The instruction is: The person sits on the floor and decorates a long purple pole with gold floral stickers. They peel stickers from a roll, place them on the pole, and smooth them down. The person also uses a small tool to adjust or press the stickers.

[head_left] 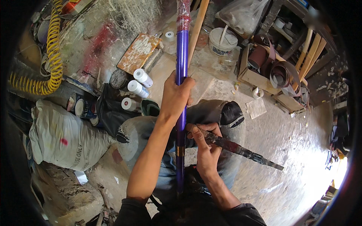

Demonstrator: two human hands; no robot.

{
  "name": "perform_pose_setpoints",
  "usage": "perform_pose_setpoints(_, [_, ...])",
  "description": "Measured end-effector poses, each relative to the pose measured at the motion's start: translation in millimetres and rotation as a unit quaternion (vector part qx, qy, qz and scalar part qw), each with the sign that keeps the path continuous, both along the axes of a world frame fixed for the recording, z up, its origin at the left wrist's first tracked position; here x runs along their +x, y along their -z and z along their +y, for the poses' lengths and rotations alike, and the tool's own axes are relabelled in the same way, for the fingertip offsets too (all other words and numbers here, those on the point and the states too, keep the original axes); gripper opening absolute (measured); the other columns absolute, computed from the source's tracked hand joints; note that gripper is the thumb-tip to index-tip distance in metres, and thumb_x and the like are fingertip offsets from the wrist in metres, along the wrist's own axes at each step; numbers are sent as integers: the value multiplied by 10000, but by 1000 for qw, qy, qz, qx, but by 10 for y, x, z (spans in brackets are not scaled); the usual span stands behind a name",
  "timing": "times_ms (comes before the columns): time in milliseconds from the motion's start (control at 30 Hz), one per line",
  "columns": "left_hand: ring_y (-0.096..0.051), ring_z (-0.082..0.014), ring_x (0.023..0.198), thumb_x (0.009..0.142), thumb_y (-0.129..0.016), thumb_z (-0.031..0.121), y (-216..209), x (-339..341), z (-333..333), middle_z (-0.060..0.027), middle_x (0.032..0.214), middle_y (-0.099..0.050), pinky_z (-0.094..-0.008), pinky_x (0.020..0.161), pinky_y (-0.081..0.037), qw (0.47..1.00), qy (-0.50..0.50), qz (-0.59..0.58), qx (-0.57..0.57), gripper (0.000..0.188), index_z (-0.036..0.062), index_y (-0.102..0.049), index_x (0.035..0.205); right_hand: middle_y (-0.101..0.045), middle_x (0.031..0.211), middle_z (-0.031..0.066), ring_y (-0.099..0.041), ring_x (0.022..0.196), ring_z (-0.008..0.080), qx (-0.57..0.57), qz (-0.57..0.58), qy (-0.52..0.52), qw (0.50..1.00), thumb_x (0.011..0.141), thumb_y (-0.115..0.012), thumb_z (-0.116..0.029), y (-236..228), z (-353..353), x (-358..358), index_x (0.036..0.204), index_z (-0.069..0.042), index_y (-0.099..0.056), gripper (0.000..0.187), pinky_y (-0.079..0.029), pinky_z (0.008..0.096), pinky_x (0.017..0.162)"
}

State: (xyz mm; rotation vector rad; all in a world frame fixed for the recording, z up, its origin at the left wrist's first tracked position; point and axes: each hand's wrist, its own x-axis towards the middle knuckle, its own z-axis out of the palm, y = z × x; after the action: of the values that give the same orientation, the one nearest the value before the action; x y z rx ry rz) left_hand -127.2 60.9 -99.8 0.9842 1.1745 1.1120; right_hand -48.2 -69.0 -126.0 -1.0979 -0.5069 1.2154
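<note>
As knees [132,138] flank a purple pole [182,56], left hand [175,96] clasps it; right hand [207,153] holds a dark stick [235,147]

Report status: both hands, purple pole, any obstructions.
Left fingers wrapped around purple pole. Right fingers gripping dark, narrow tool. Pole passing between knees. No obstruction evident at the fingers.

Head-worn fisheye looks steeply down

The left camera of a side-by-side pair, on the person's head, faces down over the jeans [141,133]. Close in, forearms [149,160] enter at seven and five o'clock; the left hand [175,94] lies near centre toward twelve, the right hand [208,152] toward five. Farther off, the floor [281,137] spreads toward three and a white bucket [218,39] stands at one.
</note>
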Motion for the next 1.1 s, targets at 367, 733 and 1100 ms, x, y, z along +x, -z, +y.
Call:
perform_pose_setpoints(367, [-449, -80, 418, 864, -563, 133, -150, 30, 76, 9, 563, -447, -246, 391, -364, 1000, 2, 16, -6, 119, 49, -480, 881, -649, 856, 96, -609, 757, 144, -50, 0, -18, 999, 883, -671, -56, -155, 69, 40, 924, -25, -527, 153, -492, 281, 747])
perform_pose_setpoints(733, [-393, -56, 459, 842, -602, 233, -57, 261, 115, 44, 596, -411, -243, 416, -370, 998, -3, 57, 12, 188, 97, -523, 946, -659, 818, 76, -611, 753, 121, 0, -28, -13, 1000, 913, -647, -125, -69, 75, 311, 911, -19, -579, 125, -499, 269, 678])
perform_pose_setpoints(1100, [-339, -109, 368, 803, -590, 175, -274, 1328, -12, 1, 532, -364, -252, 377, -303, 999, -35, -11, -11, 184, 80, -476, 911, -605, 841, -14, -526, 808, 43, -22, 7, -90, 996, 926, -635, -122, -286, -91, 1411, 938, -49, -589, 87, -442, 213, 725])
